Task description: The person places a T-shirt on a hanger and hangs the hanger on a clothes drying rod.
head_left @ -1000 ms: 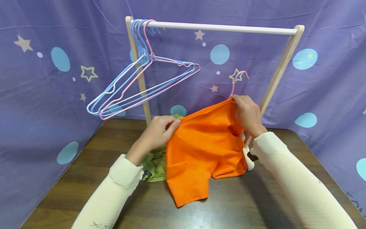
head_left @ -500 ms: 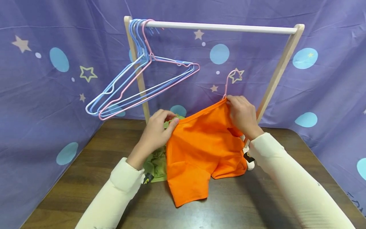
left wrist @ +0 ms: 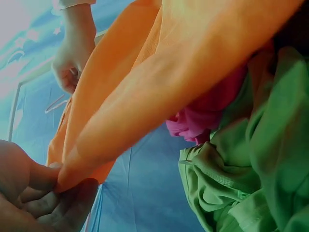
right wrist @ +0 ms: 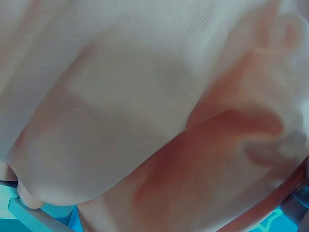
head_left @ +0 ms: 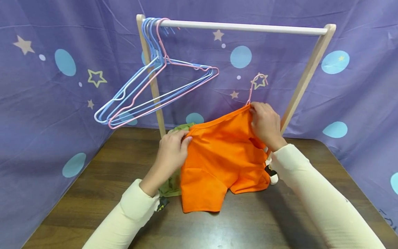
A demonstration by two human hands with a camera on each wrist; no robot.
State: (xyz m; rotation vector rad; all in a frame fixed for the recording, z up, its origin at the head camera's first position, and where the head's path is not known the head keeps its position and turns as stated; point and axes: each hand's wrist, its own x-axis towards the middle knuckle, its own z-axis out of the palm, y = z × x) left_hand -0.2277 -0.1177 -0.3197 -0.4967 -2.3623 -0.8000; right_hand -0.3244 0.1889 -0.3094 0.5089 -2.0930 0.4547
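An orange garment [head_left: 214, 155] with a hemmed top edge hangs between my two hands, its short lower flaps at the tabletop. My left hand [head_left: 172, 150] pinches the upper left corner between thumb and fingers; the left wrist view shows this hand [left wrist: 43, 193] on the cloth up close. At the upper right corner, my right hand [head_left: 265, 124] grips the edge. A pink hanger's hook [head_left: 250, 88] sticks up beside the right fingers, the rest of it hidden by the garment. Cloth [right wrist: 120, 106] fills the right wrist view.
Several blue, white and pink hangers [head_left: 161, 65] hang at the left end of a rack's white rail [head_left: 242, 26]. Behind the orange garment lies a green garment [head_left: 174, 185] on the wooden table [head_left: 109, 180]. Pink cloth [left wrist: 193, 123] shows beside it in the left wrist view.
My left hand has moved slightly down and left with its corner. The lower left flap has risen a little. The hanger's hook swung left and then back right.
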